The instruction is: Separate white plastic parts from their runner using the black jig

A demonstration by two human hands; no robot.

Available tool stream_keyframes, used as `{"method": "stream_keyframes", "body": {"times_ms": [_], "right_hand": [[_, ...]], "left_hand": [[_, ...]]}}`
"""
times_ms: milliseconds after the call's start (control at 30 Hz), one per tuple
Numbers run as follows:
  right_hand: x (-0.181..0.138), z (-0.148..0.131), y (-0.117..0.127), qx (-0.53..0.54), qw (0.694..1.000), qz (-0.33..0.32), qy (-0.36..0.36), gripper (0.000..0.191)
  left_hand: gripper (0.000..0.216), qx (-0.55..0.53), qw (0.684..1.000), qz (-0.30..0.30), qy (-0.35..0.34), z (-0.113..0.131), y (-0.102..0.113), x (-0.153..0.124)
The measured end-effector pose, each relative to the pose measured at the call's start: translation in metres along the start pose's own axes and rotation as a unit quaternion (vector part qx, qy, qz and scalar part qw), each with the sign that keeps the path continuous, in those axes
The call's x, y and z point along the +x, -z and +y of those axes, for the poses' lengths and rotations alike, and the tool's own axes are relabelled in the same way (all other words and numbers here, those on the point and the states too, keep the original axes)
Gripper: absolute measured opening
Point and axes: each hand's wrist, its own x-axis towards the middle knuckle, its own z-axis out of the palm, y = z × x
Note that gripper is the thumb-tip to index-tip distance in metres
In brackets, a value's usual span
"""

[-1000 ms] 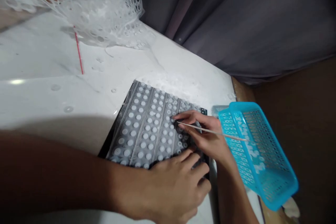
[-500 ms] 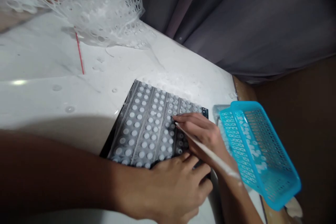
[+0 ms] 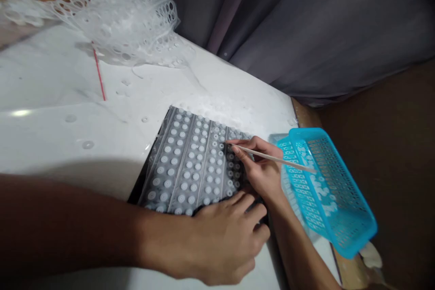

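Head view: the right hand (image 3: 260,170) pinches a thin stick (image 3: 276,159) between closed fingertips, its tip touching the dotted sheet (image 3: 190,163) that lies on a dark mat in the middle of the white worktop (image 3: 50,99). The left hand (image 3: 224,240) lies flat with fingers spread on the sheet's near edge. A blue basket (image 3: 301,132) sits just right of the sheet. A pile of perforated white sheets (image 3: 115,13) and a red stick (image 3: 99,74) lie well beyond.

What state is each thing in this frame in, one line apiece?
Left hand, flat on the sheet's near edge.
Right hand, pinching the stick.
Stick, tip touching the sheet.
Sheet, lying flat, rows of discs.
Basket, open side up, white bits inside.
Film, crumpled in a heap.
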Motion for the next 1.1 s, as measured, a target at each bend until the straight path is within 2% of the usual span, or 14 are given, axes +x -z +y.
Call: {"method": "stream_keyframes", "body": {"times_ms": [67, 200, 300, 700, 867, 967, 1100], "right_hand": [[0.001, -0.001, 0.001, 0.010, 1.000, -0.012, 0.002, 0.028], [0.003, -0.008, 0.002, 0.007, 0.994, -0.099, 0.041, 0.021], [0.003, -0.011, 0.001, -0.018, 0.989, -0.132, 0.068, 0.019], [0.003, -0.012, -0.003, -0.024, 0.988, -0.134, 0.074, 0.021], [0.004, -0.013, -0.001, -0.051, 0.982, -0.151, 0.100, 0.019], [0.006, -0.015, 0.002, -0.104, 0.967, -0.176, 0.155, 0.023], [0.010, -0.017, 0.004, -0.185, 0.928, -0.222, 0.235, 0.032]], "left_hand": [[0.023, 0.004, 1.000, 0.003, 0.000, 0.000, -0.001, -0.001], [0.024, 0.006, 1.000, 0.014, -0.002, 0.000, -0.004, -0.002], [0.024, 0.005, 1.000, 0.025, 0.000, 0.000, -0.006, -0.002], [0.025, -0.001, 1.000, 0.026, 0.000, 0.000, -0.005, -0.001], [0.026, -0.004, 1.000, 0.030, 0.001, -0.001, -0.005, -0.001], [0.026, -0.006, 1.000, 0.023, 0.001, -0.001, -0.005, -0.002], [0.025, -0.007, 1.000, 0.016, 0.009, 0.000, -0.006, -0.003]]}}
